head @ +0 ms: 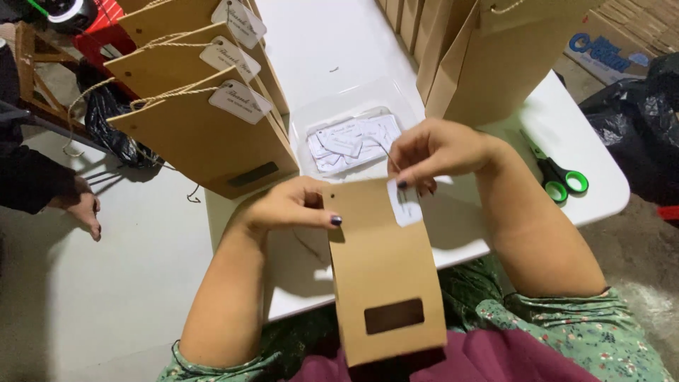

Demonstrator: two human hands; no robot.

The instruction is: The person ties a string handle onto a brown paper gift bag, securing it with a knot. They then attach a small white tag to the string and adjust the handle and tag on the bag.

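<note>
Item 1, kraft paper bag [385, 283]: flat brown bag with a dark rectangular window near its bottom, lower centre of the frame, lying over your lap with its top edge raised to the counter's near edge. You hold it upright toward you so the small punched hole at its upper left corner stays in reach.

Item 2, your left hand [290, 205]: fingers closed on the bag's upper left corner, thumb across the front, pinning it steady.

Item 3, your right hand [435, 152]: fingers pinched narrow on a white paper tag [404, 205], held against the bag's top right edge; a thin thread seems to run up from the pinch, too fine to be sure of.

Item 4, clear shallow tray [318, 113]: just beyond your hands at the centre of the frame, holding a loose heap of matching white tags [353, 141], kept close for easy picking.

Item 5, finished bags [205, 134]: upper left, a leaning row of the same bags, each with twine handles and a tag hanging, stacked one against another.

Item 6, further bags [495, 64]: upper right, standing upright in a row.

Item 7, green-handled scissors [559, 173]: right side of the white counter [325, 42], lying flat, apart from your right forearm.

Item 8, another person's hand [81, 205]: far left, resting down, well apart from your work.
</note>
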